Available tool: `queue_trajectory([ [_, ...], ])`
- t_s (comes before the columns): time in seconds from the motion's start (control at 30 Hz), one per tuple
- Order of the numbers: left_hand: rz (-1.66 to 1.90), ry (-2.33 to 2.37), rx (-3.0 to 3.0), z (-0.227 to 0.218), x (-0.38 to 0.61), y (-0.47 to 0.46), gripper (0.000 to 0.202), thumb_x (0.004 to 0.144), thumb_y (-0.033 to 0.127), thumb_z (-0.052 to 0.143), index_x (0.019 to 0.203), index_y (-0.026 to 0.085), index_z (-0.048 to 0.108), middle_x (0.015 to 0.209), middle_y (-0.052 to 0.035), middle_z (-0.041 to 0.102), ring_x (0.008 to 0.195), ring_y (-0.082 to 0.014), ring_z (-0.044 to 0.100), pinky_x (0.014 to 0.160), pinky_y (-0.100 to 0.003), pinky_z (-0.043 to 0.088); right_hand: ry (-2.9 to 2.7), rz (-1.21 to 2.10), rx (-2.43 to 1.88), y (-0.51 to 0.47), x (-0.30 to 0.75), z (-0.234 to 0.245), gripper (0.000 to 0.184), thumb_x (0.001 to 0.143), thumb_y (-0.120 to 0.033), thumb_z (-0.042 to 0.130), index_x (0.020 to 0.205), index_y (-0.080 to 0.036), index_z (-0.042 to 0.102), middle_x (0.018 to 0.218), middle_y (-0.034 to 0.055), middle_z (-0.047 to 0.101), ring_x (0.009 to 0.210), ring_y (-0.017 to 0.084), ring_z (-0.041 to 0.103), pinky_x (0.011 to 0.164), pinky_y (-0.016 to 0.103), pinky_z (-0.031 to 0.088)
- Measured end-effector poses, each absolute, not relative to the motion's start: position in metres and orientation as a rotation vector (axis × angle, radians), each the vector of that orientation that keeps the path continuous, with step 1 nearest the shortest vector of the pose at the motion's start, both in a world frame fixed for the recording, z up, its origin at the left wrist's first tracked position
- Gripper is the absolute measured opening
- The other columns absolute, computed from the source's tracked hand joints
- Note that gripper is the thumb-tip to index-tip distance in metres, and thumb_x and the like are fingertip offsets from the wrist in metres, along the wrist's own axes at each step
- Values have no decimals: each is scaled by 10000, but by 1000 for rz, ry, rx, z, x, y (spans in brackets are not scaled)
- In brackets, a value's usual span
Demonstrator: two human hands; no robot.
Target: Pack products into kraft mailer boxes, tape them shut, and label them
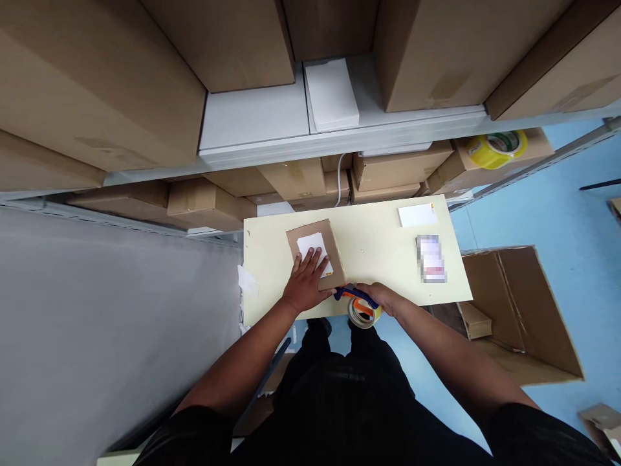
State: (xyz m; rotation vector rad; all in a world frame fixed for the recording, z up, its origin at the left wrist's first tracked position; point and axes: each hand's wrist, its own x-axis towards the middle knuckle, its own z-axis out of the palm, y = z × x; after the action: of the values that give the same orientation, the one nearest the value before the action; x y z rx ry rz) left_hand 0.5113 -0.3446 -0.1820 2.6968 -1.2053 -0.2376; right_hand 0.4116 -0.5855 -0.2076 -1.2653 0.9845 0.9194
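Note:
A small brown cardboard box (336,252) lies on the pale yellow table (376,228), with a white paper label (306,243) on its top. My left hand (306,279) rests flat over the label and box, fingers spread. In my right hand (377,296) is a blue and orange tape dispenser (359,299), fingers wrapped round its handle. A roll of tape (358,318) sits in the dispenser, hanging past the table's front edge. The dispenser's front end is at the box's near right corner; whether tape touches the box is too small to tell.
White paper slips (417,215) and a blurred-out item (431,259) lie on the table's right side. Behind stands a shelf (262,150) loaded with cartons and a paper stack (332,94). A yellow tape roll (499,149) sits on a carton. A large open carton (543,310) stands right.

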Motion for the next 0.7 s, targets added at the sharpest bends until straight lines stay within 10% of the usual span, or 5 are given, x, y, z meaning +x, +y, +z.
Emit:
queue_trajectory([
  [0.27, -229, -1186, 2692, -182, 509, -347, 1033, 832, 692, 657, 1628, 188, 235, 1709, -141, 167, 1587, -348, 89, 1284, -576, 48, 473, 1068, -2155, -526, 396, -197, 607, 848, -741, 559, 654, -186, 710, 780, 151, 759, 835, 287, 728, 649, 308, 445],
  [0.7, -235, -1134, 2656, -187, 508, -344, 1035, 828, 690, 659, 1637, 233, 205, 1715, -120, 155, 1588, -341, 91, 1286, -564, 29, 1121, 580, -1644, -630, 367, -175, 517, 818, -655, 652, 626, -176, 679, 640, 87, 712, 573, 199, 635, 545, 296, 443],
])
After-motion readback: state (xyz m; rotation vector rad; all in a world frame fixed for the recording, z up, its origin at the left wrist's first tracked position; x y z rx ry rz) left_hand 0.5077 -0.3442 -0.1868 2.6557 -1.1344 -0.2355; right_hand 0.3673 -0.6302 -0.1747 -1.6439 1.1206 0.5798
